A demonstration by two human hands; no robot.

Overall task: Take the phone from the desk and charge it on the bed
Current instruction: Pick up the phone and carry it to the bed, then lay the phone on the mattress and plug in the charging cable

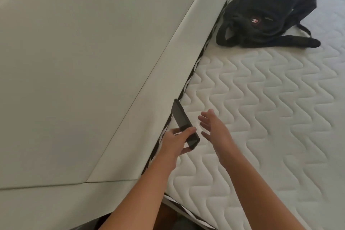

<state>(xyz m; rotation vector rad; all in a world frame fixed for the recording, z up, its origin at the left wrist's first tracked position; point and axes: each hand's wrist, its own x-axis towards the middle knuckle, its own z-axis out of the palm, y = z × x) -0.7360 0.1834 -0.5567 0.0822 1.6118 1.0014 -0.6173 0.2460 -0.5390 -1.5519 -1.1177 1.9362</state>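
A black phone (182, 117) is held up at a slant above the left edge of the white quilted mattress (261, 108). My left hand (175, 142) grips its lower end, thumb across the front. My right hand (214, 129) hovers just to the right of the phone, fingers spread, holding nothing. No charger or cable is visible in this view.
A pale padded headboard or bed frame (84, 61) fills the left side, with a dark gap along the mattress edge. A black backpack (270, 11) lies on the mattress at the far end, straps trailing right.
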